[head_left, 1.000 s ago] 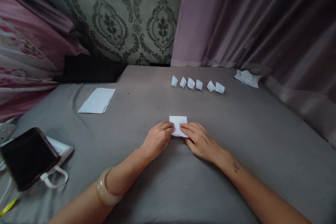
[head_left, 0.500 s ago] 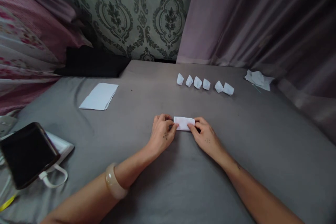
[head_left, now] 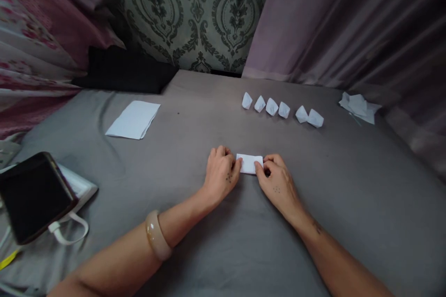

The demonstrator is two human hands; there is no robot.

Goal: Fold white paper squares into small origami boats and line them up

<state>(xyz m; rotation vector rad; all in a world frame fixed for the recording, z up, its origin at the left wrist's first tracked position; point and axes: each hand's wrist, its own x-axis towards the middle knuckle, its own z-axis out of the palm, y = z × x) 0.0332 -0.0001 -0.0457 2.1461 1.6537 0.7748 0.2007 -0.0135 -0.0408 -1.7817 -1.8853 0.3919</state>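
Note:
A small folded rectangle of white paper (head_left: pixel 248 164) is held between my two hands, just above or on the grey sheet. My left hand (head_left: pixel 222 170) pinches its left end, thumb on the front face and fingers curled behind. The right end is pinched the same way by my right hand (head_left: pixel 278 183). Beyond the hands stand several small folded white paper pieces (head_left: pixel 272 106) in a loose row. A stack of white paper sheets (head_left: pixel 134 119) lies flat to the left.
Grey sheet (head_left: pixel 195 250) covers the surface. A dark-screened device (head_left: pixel 36 197) with a white cable (head_left: pixel 71 232) rests at the left edge. Black folded cloth (head_left: pixel 125 72) lies at the back left, crumpled white paper scraps (head_left: pixel 358 106) at the back right. Curtains (head_left: pixel 313 23) hang behind.
The view has shifted slightly, so the paper pieces appear farther right. Both hands still pinch the folded paper, whose visible face now looks a little narrower and plainer.

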